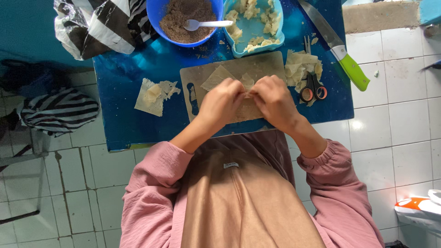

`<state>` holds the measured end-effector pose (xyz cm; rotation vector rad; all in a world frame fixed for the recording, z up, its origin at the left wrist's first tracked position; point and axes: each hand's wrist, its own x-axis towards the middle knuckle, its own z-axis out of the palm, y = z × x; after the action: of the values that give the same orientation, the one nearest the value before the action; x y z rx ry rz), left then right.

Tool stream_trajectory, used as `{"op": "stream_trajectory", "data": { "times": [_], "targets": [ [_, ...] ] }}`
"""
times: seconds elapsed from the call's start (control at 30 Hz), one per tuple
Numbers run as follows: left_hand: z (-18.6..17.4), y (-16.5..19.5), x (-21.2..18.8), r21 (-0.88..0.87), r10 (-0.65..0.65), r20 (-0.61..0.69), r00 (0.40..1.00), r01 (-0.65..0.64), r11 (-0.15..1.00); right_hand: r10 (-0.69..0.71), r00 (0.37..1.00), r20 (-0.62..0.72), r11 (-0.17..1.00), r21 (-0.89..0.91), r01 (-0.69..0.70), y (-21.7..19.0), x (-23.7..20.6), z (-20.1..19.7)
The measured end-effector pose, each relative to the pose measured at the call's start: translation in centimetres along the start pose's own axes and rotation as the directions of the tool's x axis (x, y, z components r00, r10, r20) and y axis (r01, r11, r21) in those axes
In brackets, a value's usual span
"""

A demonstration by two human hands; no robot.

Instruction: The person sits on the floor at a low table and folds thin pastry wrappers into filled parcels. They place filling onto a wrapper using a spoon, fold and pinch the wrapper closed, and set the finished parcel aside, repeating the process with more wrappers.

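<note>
both hands, left hand (221,102) and right hand (274,102), pinch one dough wrapper (248,82) between them over the cutting board (229,69) on the blue tabletop (138,119). one folded piece (154,95) lies left of the hands. wrapper stack (301,66) and scissors (312,89) just right, filling bowl (183,20) beyond; looks early, most wrappers unfilled.

Soft, even daylight fills the sharp frame, with glare on the glossy blue table (138,124) at centre and white floor tiles (404,110) at right, faint shadows, and slight edge distortion.
</note>
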<state>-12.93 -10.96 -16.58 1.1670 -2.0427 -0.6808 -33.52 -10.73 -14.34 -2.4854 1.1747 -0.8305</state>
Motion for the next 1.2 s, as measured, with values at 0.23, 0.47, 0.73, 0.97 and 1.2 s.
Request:
{"op": "stream_trajectory", "data": {
  "times": [0.23,0.47,0.73,0.97,1.2],
  "targets": [
    [-0.7,0.3,-0.3,0.092,0.101,0.037,0.994,-0.104,0.99,-0.023,1.0,0.013,0.999,-0.037,0.024,0.1,0.0,-0.3],
    [-1.2,0.7,0.4,0.065,0.106,0.009,0.994,-0.107,0.992,0.117,0.993,0.034,0.989,0.093,-0.119,0.6,1.0,-0.3],
    [-1.4,0.3,1.9,0.031,-0.12,0.095,0.988,0.118,0.993,-0.135,0.99,0.05,0.981,-0.131,0.141,0.4,1.0,-0.7],
    [-0.8,1.1,0.8,0.048,0.053,-0.073,0.996,-0.049,0.998,-0.009,0.986,0.166,1.0,-0.025,0.013,1.6,1.5,-0.9],
    [-0.5,0.6,0.8,0.218,0.084,-0.045,0.996,-0.072,0.973,-0.009,0.999,-0.052,1.0,-0.027,0.008,0.5,0.8,-1.0]
  ]
}}
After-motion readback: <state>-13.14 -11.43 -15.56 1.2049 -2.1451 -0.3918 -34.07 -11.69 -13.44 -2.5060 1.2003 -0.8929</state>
